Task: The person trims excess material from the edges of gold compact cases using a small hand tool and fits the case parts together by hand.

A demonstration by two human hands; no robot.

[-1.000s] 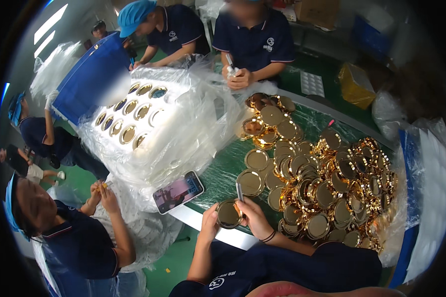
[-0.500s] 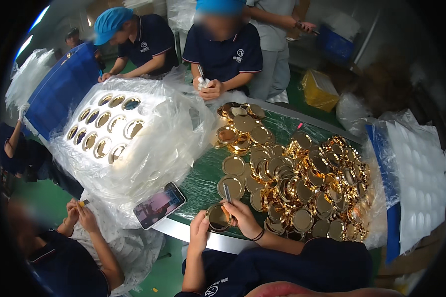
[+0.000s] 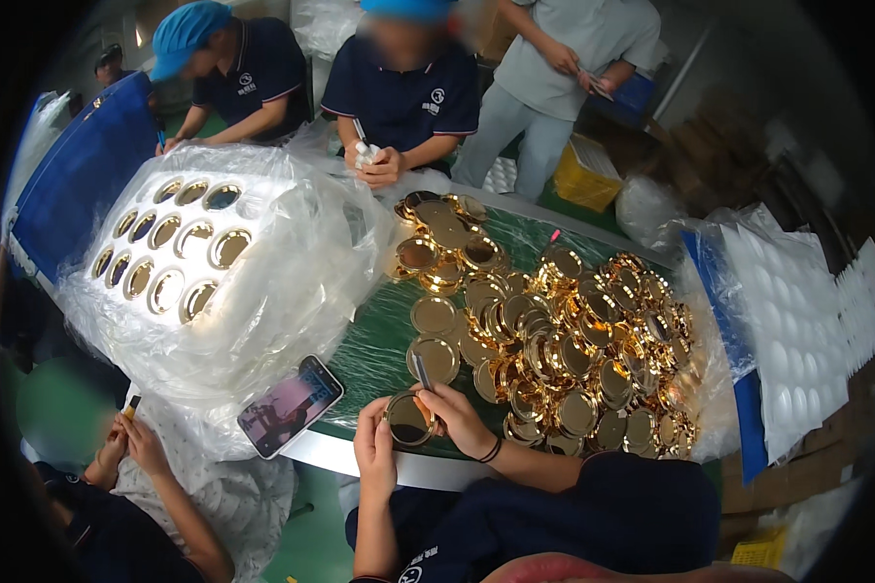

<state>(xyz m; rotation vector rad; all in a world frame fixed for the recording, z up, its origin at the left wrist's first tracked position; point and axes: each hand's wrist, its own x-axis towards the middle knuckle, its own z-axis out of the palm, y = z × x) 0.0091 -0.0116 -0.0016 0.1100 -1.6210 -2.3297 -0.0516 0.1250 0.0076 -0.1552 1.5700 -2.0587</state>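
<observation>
Between my two hands is a round, shiny gold lid-like disc (image 3: pixel 408 420) with a raised rim. My left hand (image 3: pixel 374 445) grips its left edge, thumb along the rim. In my right hand (image 3: pixel 460 420) is a slim silver pen-like tool (image 3: pixel 420 369), pointing up and away from me; its exact kind is unclear. The fingers of that hand also rest at the disc's right edge. Just beyond lie two flat discs, a nearer one (image 3: pixel 432 360) and a farther one (image 3: pixel 434 316). A big heap of similar gold discs (image 3: pixel 574 355) spreads to the right.
A phone (image 3: pixel 292 406) leans at the table's left edge, beside a plastic-wrapped white tray (image 3: pixel 136 225) holding several gold discs. White moulded trays (image 3: pixel 792 335) stand far right near a blue panel (image 3: pixel 749 418). Co-workers (image 3: pixel 399 97) work across the table and at lower left.
The whole view has shifted, so the table's things appear farther left. My hands keep the same hold on disc and tool. A standing person at the back has brought both hands together around a small object.
</observation>
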